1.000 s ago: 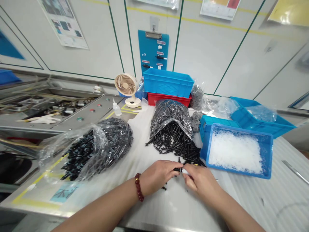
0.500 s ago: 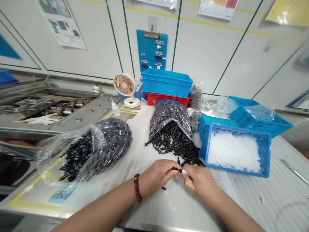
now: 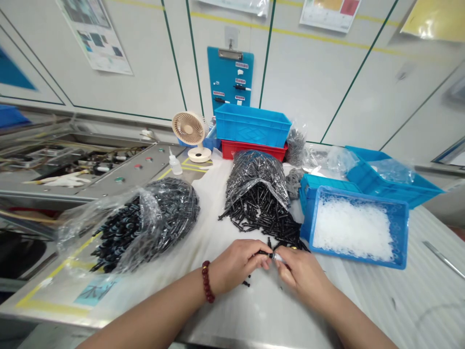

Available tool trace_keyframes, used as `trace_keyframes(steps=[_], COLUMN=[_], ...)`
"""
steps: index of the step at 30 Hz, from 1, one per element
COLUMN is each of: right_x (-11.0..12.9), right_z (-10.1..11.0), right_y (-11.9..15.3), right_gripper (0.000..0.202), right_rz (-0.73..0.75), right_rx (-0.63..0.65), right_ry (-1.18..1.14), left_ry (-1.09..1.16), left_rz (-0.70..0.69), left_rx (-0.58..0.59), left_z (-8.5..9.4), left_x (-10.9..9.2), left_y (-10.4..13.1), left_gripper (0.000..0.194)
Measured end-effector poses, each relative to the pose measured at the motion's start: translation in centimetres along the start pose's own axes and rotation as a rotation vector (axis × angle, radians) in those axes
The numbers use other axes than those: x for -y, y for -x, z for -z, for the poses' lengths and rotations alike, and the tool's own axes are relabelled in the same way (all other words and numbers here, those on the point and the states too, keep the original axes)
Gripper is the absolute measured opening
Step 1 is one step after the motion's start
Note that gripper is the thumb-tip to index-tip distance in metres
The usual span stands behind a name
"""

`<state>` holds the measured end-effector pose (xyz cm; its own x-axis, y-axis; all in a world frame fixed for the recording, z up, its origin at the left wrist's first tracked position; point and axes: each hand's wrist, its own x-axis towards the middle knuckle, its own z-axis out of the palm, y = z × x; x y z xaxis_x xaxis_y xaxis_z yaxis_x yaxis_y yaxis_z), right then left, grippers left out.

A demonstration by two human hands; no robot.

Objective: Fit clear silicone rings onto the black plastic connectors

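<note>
My left hand [image 3: 244,264] is closed in a pinch on a thin black rod-like part [image 3: 267,253]. My right hand [image 3: 300,269] is closed on a small white cylindrical piece [image 3: 279,258], whose end meets the tip of the black part. Just beyond my hands, many loose black parts [image 3: 261,213] spill out of a clear plastic bag [image 3: 256,165]. A couple of small black parts [image 3: 246,282] lie on the table below my left hand. My fingers hide much of both held pieces.
A blue bin of small white translucent pieces [image 3: 352,228] stands tilted at right. On the left lies another clear bag of black parts [image 3: 152,223]. Behind are a beige fan [image 3: 189,128], a squeeze bottle [image 3: 175,162], stacked bins [image 3: 252,126] and a metal strip [image 3: 443,259] far right.
The view has shifted very slightly. Both hands stay in nearly the same place, with the black part and the white piece still held end to end.
</note>
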<state>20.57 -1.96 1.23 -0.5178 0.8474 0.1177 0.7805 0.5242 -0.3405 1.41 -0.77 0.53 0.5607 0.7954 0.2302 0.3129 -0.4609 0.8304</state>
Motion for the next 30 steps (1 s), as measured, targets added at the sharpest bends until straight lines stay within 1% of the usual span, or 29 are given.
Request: trace_keyframes(steps=[7,14,20,25,30], right_x=[0.19,-0.05,-0.13,-0.25,-0.46], right_z=[0.37,0.13,0.07,-0.06,-0.22], right_y=[0.07,-0.04,0.01,0.01,0.06], right_gripper=[0.013,0.014,0.015,0.015,0.015], right_rz=[0.005,0.004,0.007,-0.003,-0.018], right_rx=[0.018,0.008,-0.005,0.008,0.031], right_ry=[-0.043,-0.020,-0.024,-0.007,-0.023], left_ry=[0.024,-0.007,0.011,0.019,0.076], left_rz=[0.013,-0.058,-0.052,-0.053,-0.038], left_rx=[0.005,0.009,0.024,0.022,0.019], left_z=[-0.09,0.03,0.02,0.04,-0.04], left_x=[0.34,0.21,0.24,0.15,0.17], left_y=[0.06,-0.14,-0.06,-0.07,-0.06], left_gripper=[0.020,0.025,0.024,0.023,0.023])
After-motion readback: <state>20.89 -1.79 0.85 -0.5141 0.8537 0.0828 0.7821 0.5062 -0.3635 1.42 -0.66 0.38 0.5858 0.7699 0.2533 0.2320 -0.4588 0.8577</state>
